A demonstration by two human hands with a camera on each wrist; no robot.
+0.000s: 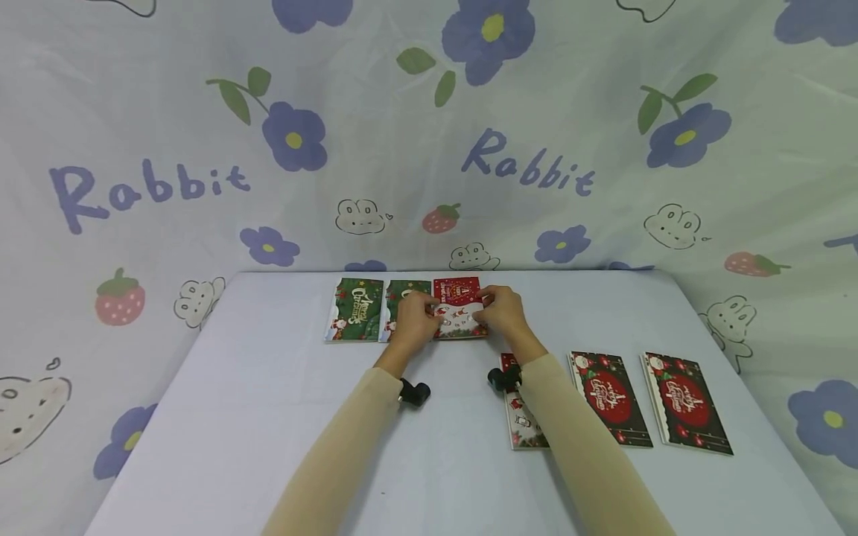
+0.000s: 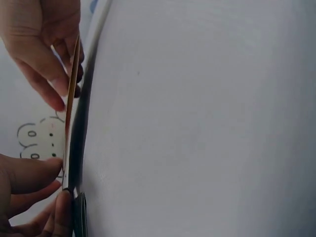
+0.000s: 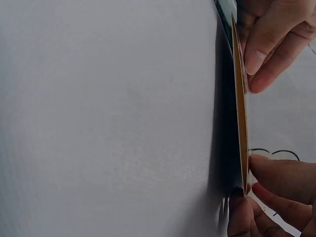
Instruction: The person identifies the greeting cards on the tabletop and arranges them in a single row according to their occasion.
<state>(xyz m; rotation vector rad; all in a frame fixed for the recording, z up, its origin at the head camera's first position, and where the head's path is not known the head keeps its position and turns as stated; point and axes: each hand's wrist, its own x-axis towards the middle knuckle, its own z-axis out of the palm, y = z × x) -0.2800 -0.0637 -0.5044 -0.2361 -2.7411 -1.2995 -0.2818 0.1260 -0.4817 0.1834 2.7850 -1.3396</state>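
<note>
Both hands hold a red and white Christmas card (image 1: 459, 309) by its two sides, close over the far part of the table. My left hand (image 1: 415, 321) pinches its left edge and overlaps the green card (image 1: 406, 286) beside it. My right hand (image 1: 504, 313) pinches the right edge. In the left wrist view the left hand (image 2: 32, 192) is at the lower left, thumb on the card's face. From the right wrist view, the card (image 3: 240, 113) appears edge-on with a tan inner side, and the right hand (image 3: 281, 195) grips its near corner.
Another green card (image 1: 357, 309) lies at the left of the far row. Nearer, on the right, lie two dark red cards (image 1: 610, 398) (image 1: 687, 402) and a red and white card (image 1: 519, 417) partly under the right forearm. A printed curtain (image 1: 375, 149) hangs behind the white table (image 1: 268, 417).
</note>
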